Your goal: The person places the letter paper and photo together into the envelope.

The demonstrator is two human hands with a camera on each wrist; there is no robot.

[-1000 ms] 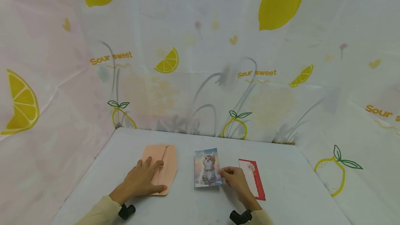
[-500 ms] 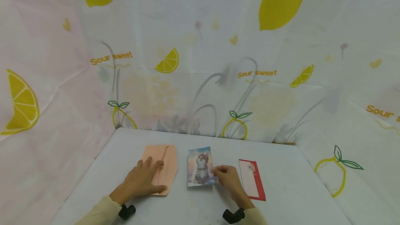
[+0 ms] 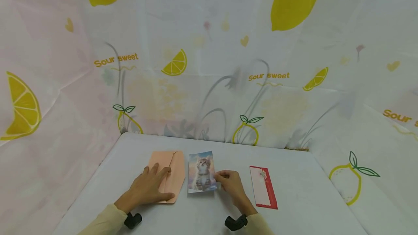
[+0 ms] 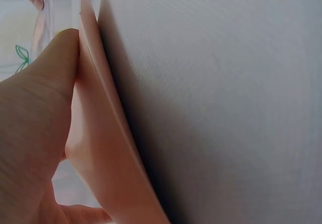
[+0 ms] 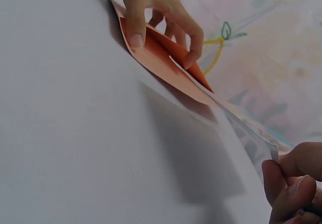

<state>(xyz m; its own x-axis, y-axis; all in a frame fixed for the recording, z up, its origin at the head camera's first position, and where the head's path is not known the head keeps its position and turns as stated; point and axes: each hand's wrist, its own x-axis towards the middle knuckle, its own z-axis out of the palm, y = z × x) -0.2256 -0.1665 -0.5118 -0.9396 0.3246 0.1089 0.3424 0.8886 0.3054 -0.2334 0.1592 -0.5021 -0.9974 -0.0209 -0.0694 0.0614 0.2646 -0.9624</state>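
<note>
A peach envelope (image 3: 176, 166) lies on the white table (image 3: 294, 177), its flap on the right side. My left hand (image 3: 161, 183) rests flat on it, fingers spread and thumb at its near edge. In the left wrist view the thumb (image 4: 35, 133) presses on the envelope (image 4: 100, 148). My right hand (image 3: 218, 178) pinches the right edge of a kitten picture card (image 3: 200, 171), which sits just right of the envelope, its left edge beside the flap. The right wrist view shows the card (image 5: 236, 123) raised off the table toward the envelope (image 5: 161, 63), held by my right hand (image 5: 282, 168).
A narrow red and white card (image 3: 262, 191) lies flat on the table to the right of my right hand. A lemon-print curtain (image 3: 209, 64) closes in the table at the back and on both sides.
My right hand has moved the kitten card leftward, from the table's middle to right beside the envelope. The left hand and the envelope have stayed put.
</note>
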